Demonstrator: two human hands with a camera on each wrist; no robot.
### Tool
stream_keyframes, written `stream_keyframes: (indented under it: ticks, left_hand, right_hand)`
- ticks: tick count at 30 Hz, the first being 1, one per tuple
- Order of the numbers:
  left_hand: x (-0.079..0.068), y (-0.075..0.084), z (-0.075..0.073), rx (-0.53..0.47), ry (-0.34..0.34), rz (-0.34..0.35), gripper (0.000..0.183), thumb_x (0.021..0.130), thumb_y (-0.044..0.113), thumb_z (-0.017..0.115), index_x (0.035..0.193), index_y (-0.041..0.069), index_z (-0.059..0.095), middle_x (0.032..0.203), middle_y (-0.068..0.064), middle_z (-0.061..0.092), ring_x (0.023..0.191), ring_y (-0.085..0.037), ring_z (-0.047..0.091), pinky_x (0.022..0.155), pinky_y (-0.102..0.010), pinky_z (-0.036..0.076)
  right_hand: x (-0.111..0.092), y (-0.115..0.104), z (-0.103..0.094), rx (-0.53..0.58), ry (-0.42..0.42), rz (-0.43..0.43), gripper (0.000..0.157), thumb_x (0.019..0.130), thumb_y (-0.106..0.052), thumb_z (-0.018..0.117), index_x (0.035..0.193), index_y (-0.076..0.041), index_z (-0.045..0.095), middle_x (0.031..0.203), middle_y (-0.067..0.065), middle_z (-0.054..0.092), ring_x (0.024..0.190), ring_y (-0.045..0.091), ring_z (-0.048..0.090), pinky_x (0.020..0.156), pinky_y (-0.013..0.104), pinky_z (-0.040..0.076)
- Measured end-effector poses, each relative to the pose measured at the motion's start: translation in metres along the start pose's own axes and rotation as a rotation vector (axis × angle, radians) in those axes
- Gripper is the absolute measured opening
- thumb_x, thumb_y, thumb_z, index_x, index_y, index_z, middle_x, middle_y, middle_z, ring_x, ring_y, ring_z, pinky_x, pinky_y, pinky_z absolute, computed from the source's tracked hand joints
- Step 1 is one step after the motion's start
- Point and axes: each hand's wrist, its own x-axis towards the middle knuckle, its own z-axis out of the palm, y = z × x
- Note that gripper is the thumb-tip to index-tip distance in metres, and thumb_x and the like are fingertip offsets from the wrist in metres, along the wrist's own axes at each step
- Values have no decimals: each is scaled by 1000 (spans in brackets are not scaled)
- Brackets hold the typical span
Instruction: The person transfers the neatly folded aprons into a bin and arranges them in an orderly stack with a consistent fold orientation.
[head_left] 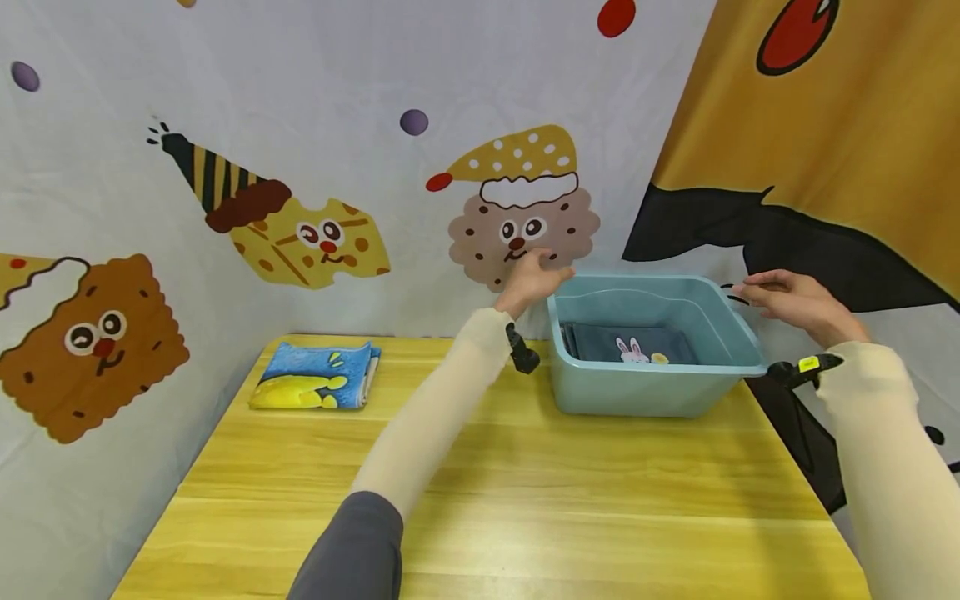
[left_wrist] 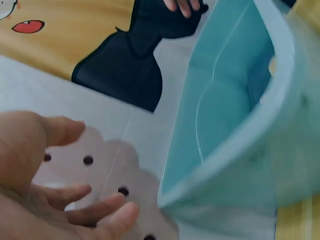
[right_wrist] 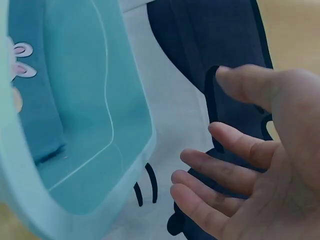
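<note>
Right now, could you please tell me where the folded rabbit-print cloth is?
In the head view, the folded rabbit-print cloth lies inside the light-blue plastic bin, right of centre, between the left hand and right hand.

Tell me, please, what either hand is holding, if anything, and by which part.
Nothing is held: the left hand and right hand are empty, neither touching the basin between them.

a cartoon-printed cloth [head_left: 337, 158] (white and orange) hangs behind a wood-grain table [head_left: 570, 492].
</note>
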Motion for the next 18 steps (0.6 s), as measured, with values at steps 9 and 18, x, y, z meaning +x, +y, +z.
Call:
stream_keyframes:
  ticks: [9,18]
  left_hand:
    - [0,-25,-19,129,-42,135,77,101,57,55,163,20,28,163,-10,39,149,-28,42,117,-49,43]
    - [-13,-39,-24,300,-27,279,79,103,64,45,164,18,25,168,-6,30,154,-28,32,121,-53,35]
  right_hand:
    - [-7,-15,19,-137,46,-25,107,91,-82,42,157,0,28,156,38,28,139,59,31,106,78,33]
    - [-15,-36,42,-226,78,-116,105,91,-78,50,165,-10,18,162,36,21,142,62,25,105,82,30]
